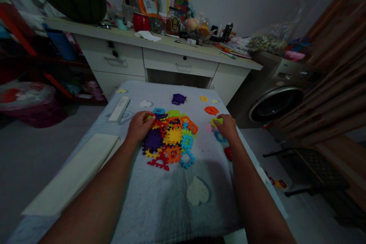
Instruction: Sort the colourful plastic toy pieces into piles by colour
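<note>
A heap of colourful interlocking plastic pieces with toothed edges (174, 136) lies mid-table, in yellow, purple, orange, red, blue and green. At the heap's left edge is my left hand (139, 126), its fingers pinched round a small yellow piece (149, 117), mostly hidden. My right hand (228, 126), to the right of the heap, grips a yellow-green piece (216, 121). Close to it are a small orange stack (211, 110), blue pieces (220, 136) and red pieces (228, 153) partly covered by my hand and arm. Farther back sit a purple stack (178, 99) and a yellow piece (204, 98).
A cloth with heart prints (198, 190) covers the table. Along its left side lie a long white box (77, 171) and a smaller white one (119, 109). Behind stands a cluttered desk (180, 59), with a washing machine (274, 95) to the right.
</note>
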A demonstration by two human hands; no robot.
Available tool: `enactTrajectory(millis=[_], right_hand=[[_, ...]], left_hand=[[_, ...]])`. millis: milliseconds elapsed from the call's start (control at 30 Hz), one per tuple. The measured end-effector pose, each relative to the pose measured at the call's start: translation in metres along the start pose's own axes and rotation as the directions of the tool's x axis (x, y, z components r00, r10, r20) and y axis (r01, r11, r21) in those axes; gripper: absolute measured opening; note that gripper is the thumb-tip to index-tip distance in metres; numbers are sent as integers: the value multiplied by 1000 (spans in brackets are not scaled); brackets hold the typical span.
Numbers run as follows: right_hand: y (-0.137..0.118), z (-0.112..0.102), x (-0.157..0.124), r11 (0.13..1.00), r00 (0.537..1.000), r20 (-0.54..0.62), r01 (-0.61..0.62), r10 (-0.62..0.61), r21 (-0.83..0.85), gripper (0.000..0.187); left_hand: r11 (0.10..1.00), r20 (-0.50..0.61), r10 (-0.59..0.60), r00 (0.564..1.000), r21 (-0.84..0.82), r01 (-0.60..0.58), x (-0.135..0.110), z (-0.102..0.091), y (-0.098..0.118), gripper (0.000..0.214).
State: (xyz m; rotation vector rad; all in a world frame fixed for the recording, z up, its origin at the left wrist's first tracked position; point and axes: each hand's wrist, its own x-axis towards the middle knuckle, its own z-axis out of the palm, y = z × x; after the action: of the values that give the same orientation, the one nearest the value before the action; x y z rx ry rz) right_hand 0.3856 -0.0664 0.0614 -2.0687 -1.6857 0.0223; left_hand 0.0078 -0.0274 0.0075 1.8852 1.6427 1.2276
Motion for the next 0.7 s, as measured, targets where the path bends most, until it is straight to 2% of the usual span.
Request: enactTrajectory(millis=[100, 200, 400, 533, 700], right_hand=[[-26, 10, -20, 965, 972, 41, 226, -233, 135, 25], [-46, 26, -40, 922, 937, 55, 328, -345, 206, 30], [-53, 46, -54, 909, 923, 86, 347, -374, 232, 45], [-50, 49, -51, 917, 926, 123, 323, -357, 233, 42], [-49, 52, -49, 914, 930, 95, 323, -354, 246, 37]], left_hand=[[1000, -4, 8, 1000, -6, -8, 0, 0, 0, 30], [1000, -9, 8, 1000, -14, -8, 0, 0, 1, 30], [1000, -17, 20, 1000, -5, -20, 0, 1, 1, 29], [1000, -24, 13, 1000, 11, -13, 1, 1, 1, 28], [1000, -31, 8, 1000, 28, -7, 1, 1, 3, 24]])
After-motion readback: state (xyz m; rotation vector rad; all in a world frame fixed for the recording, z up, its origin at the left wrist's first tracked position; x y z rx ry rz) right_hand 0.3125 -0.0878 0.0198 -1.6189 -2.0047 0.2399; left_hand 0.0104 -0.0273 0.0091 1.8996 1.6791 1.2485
